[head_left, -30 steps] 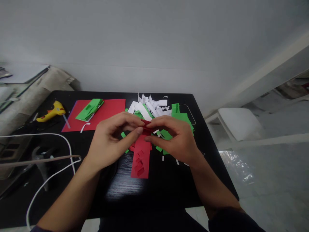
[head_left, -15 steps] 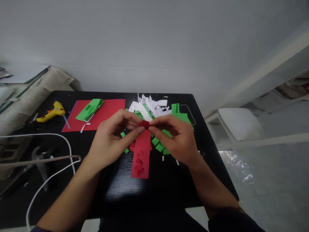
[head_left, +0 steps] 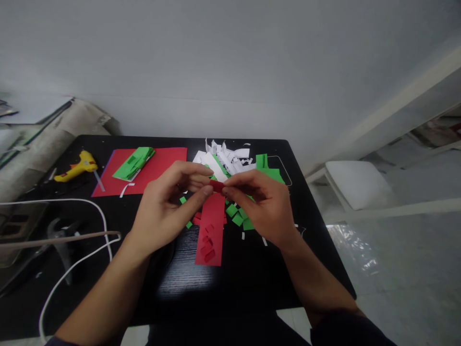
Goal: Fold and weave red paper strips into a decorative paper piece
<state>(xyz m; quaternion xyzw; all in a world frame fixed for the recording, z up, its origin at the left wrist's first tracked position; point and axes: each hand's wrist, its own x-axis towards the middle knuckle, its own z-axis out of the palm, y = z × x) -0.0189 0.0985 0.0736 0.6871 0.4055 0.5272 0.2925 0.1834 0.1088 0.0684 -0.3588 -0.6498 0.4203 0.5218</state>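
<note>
Between my two hands is a small dark red piece of paper (head_left: 216, 186). The thumb and fingertips of my right hand (head_left: 264, 204) pinch its right end. My left hand (head_left: 165, 206) has its thumb at the left end, with the fingers curled behind it. Below them lies a red paper strip (head_left: 212, 216), with several small folded red paper pieces (head_left: 207, 247) on its near end. Green paper pieces (head_left: 237, 216) are scattered by my right hand, and a heap of white paper scraps (head_left: 230, 156) lies beyond both hands.
A red sheet (head_left: 165, 161) bears a stack of folded green paper (head_left: 135, 163). Farther left on the black table (head_left: 252, 283) lie a yellow glue gun (head_left: 79, 167), a white cable (head_left: 72, 276) and grey-handled pliers (head_left: 61, 250). A white stool (head_left: 355, 185) stands right.
My left fingertips have lifted and spread slightly from the red paper piece, so more of it shows. My right hand keeps its pinch, shifting very little.
</note>
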